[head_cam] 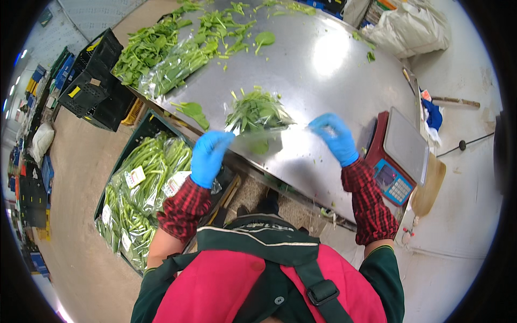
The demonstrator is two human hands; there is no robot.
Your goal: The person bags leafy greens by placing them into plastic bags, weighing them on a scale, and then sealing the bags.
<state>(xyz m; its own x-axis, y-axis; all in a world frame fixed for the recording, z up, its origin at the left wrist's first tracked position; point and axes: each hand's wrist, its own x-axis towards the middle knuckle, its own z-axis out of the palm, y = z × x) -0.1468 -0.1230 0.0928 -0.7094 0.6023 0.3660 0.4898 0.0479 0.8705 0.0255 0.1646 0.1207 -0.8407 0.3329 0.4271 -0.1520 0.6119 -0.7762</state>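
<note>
A clear plastic bag of leafy greens [258,112] lies on the steel table in front of me, its near edge stretched between my hands. My left hand [211,156], in a blue glove, pinches the left corner of that edge. On the right, my gloved right hand [334,136] has its fingers closed at the other corner. A loose leaf [194,114] rests left of the bag. Farther up and left, a filled bag of greens [175,66] leans against a heap of loose leafy stems [147,48].
A dark green crate [117,167] with several bagged greens stands at my lower left. A red scale [381,139] with a metal plate sits on the table's right side. Black crates [91,87] are stacked beyond the left edge. A white sack [412,30] lies at upper right.
</note>
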